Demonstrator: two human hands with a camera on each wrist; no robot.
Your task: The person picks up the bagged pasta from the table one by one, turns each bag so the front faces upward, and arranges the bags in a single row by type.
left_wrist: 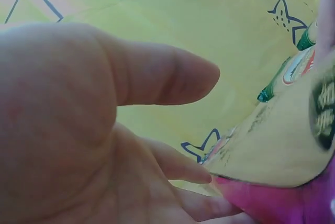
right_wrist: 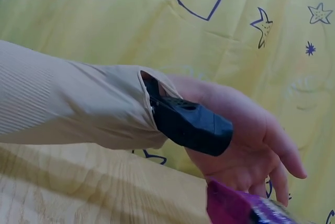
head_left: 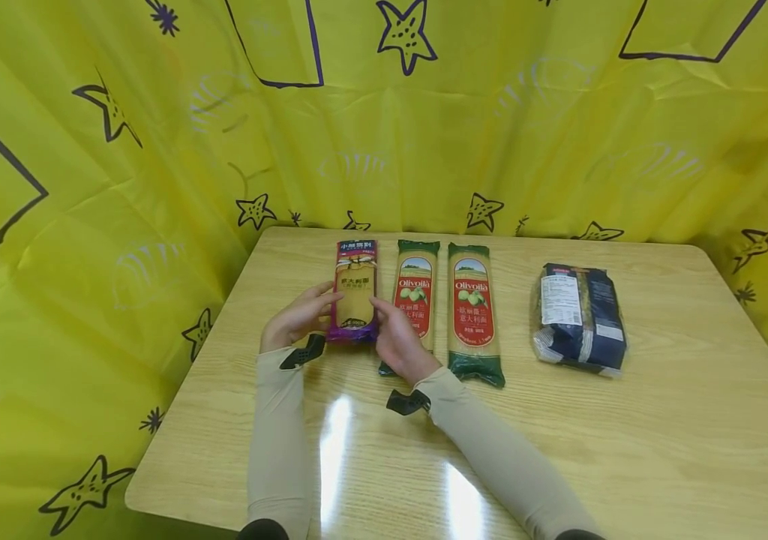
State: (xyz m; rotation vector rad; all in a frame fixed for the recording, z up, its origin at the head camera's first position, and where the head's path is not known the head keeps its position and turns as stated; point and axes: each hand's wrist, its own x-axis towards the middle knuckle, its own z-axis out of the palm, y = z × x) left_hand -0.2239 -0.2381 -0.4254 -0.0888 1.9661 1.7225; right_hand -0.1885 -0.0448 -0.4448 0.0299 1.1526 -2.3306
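Observation:
A purple and yellow pasta packet [head_left: 357, 289] lies between my two hands, label up. My left hand [head_left: 296, 319] is at its left side. In the left wrist view its fingers touch the packet's pink edge [left_wrist: 267, 198], while the thumb [left_wrist: 172, 75] stands straight and apart. At the packet's right edge is the thumb of my right hand [head_left: 403, 341]; its other fingers are mostly hidden. The right wrist view shows my left hand [right_wrist: 246, 135] beyond the packet's purple end [right_wrist: 235, 205]. Whether the packet is raised, I cannot tell.
Two green-ended Olivoila spaghetti packets [head_left: 413, 285] [head_left: 472, 307] lie side by side right of the purple one; the right forearm partly covers the nearer. Farther right sits a dark blue bag [head_left: 580, 316]. A yellow curtain [head_left: 391, 150] hangs behind the wooden table [head_left: 681, 420].

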